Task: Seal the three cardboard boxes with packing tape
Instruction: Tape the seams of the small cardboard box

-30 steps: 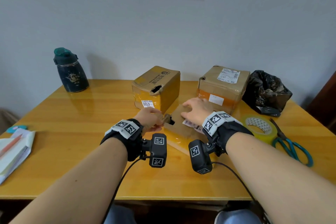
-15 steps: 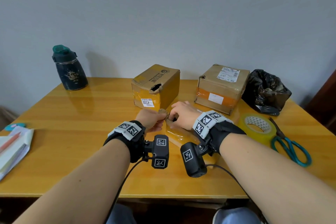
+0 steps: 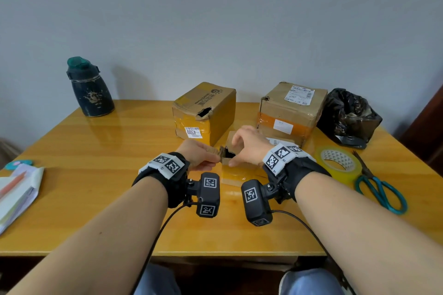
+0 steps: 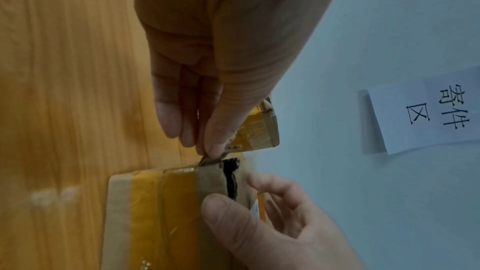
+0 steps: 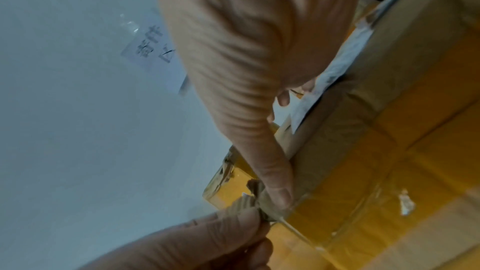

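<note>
Cardboard, brown and banded with orange tape, makes up the small flat box [image 3: 236, 171] lying on the glossy yellow wooden tabletop [image 3: 100, 175] just in front of the person. A dark torn gap [image 4: 231, 178] shows at its left end. The left hand [image 3: 199, 154] pinches a crumpled scrap of torn cardboard flap [image 4: 209, 160] at that corner between thumb and fingertips. The right hand [image 3: 247, 145] arches over the box, its thumb [image 4: 221, 210] pressed on the near side and its curled fingers on the far side, so it grips the box.

Behind it stand two taller boxes: a yellow-taped cardboard box with a torn black hole in its top [image 3: 205, 112] to the left, and a brown cardboard box with a white shipping label and an orange tape band [image 3: 291, 109] to the right, touching or nearly touching the flat box's far end.

At the right lie a roll of clear yellowish packing tape [image 3: 338, 163], flat on the tabletop, with teal-handled scissors [image 3: 381, 189] just beside it and a crumpled black plastic bag [image 3: 350, 115] further back. At the far left stands a dark bottle with a green lid [image 3: 90, 87], and a stack of papers with an orange pencil [image 3: 16, 189] lies on the near left edge. A white paper sign with black characters [image 4: 428, 114] hangs on the wall.
</note>
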`<act>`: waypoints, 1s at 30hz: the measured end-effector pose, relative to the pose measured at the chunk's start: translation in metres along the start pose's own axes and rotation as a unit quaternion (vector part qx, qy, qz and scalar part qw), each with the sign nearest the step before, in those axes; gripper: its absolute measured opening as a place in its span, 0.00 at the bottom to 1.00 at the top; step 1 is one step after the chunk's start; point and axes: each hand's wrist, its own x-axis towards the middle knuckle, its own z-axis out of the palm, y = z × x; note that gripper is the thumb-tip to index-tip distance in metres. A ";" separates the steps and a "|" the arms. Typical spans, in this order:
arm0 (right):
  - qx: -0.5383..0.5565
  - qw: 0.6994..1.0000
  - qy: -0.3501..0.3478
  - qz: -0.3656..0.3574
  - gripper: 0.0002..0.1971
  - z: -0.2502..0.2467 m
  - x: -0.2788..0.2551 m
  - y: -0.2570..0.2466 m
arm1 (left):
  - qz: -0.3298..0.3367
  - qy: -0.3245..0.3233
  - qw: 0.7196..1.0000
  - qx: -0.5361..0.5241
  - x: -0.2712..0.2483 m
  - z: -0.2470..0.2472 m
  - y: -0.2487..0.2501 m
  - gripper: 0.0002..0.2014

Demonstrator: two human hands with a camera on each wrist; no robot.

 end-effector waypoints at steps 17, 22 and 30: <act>-0.052 0.998 0.020 -0.001 0.40 0.018 0.004 0.019 | 0.016 0.073 0.994 -0.082 0.011 0.026 0.007 0.04; -0.065 0.998 0.025 -0.008 0.40 0.020 0.005 0.018 | 0.013 0.070 0.996 -0.044 0.007 0.029 0.015 0.10; -0.071 0.997 0.032 -0.010 0.38 0.021 0.005 0.018 | -0.001 0.051 0.998 -0.045 0.007 0.024 0.017 0.08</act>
